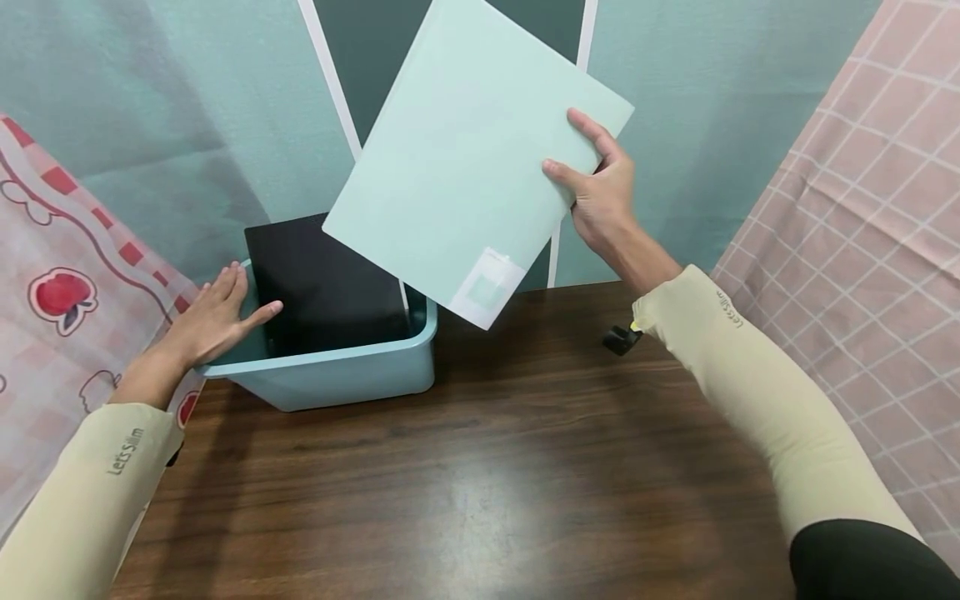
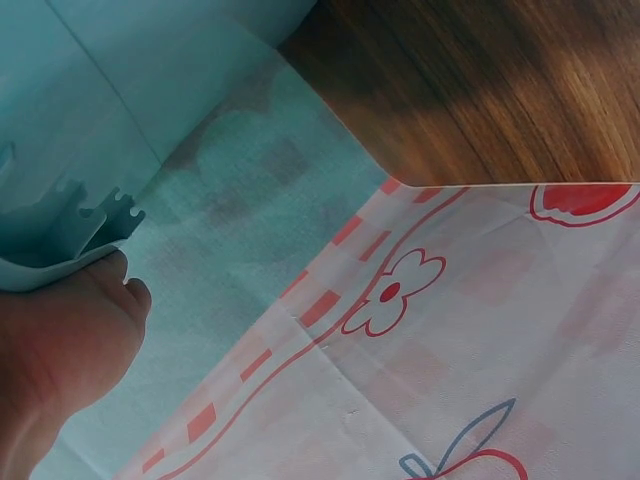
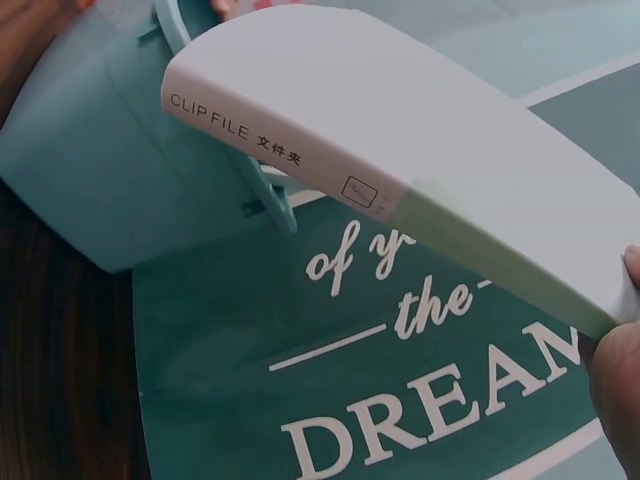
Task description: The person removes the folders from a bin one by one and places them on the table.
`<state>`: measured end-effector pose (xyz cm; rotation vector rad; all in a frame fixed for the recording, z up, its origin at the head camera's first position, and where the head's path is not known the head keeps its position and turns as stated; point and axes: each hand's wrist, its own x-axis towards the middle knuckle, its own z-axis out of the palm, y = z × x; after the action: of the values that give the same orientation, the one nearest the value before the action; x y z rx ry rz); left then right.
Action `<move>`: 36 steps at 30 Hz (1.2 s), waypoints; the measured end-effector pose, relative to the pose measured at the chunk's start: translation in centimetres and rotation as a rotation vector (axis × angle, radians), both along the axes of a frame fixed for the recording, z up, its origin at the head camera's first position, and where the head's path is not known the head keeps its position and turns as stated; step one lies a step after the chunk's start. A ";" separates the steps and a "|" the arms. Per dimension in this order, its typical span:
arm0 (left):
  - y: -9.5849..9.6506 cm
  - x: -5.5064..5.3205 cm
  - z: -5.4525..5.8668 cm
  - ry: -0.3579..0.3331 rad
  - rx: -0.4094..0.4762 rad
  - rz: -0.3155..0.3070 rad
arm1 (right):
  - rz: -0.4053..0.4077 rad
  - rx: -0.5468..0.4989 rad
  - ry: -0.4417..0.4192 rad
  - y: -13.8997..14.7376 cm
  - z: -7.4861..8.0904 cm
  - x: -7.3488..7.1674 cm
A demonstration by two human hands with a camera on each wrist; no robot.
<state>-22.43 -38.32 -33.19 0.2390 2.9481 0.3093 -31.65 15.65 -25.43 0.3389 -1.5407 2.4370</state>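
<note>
My right hand [image 1: 606, 192] holds a pale mint clip file [image 1: 480, 167] by its right edge, thumb and index finger lying on the face toward me. The file is raised and tilted above the table, its lower left corner in front of a black flat board-like item [image 1: 322, 292]. That black item leans inside a light blue plastic bin [image 1: 352, 379]. My left hand [image 1: 213, 312] rests on the bin's left rim with fingers extended. In the right wrist view the file's spine [image 3: 290, 150] reads "CLIP FILE"; my right hand [image 3: 620, 390] shows at the edge.
The bin stands on a dark wood table [image 1: 480, 467] against a teal back cloth [image 1: 202, 108] with a dark green panel. A fruit-patterned cloth [image 1: 67, 250] hangs at the left, a pink checked one [image 1: 885, 208] at the right. A small black device [image 1: 621, 340] sits at the right wrist.
</note>
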 end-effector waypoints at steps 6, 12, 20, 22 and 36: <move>0.1 -0.1 0.0 -0.003 -0.003 0.005 | 0.010 0.001 -0.003 1.6 -0.1 0.2; 0.4 -0.2 0.2 -0.025 0.002 -0.002 | 0.007 0.002 0.017 3.6 -0.1 0.4; 0.5 -0.4 0.1 -0.026 0.009 -0.008 | 0.025 0.029 0.001 6.5 0.1 0.7; 0.5 -0.4 0.1 -0.024 0.010 -0.008 | 0.023 0.043 -0.011 7.2 0.2 0.8; 0.3 -0.1 0.0 0.003 0.016 0.012 | 0.043 0.039 -0.072 11.0 0.4 0.8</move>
<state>-22.55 -38.06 -33.18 0.2236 2.9523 0.3350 -30.84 26.68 -25.01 0.2971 -1.6291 2.4796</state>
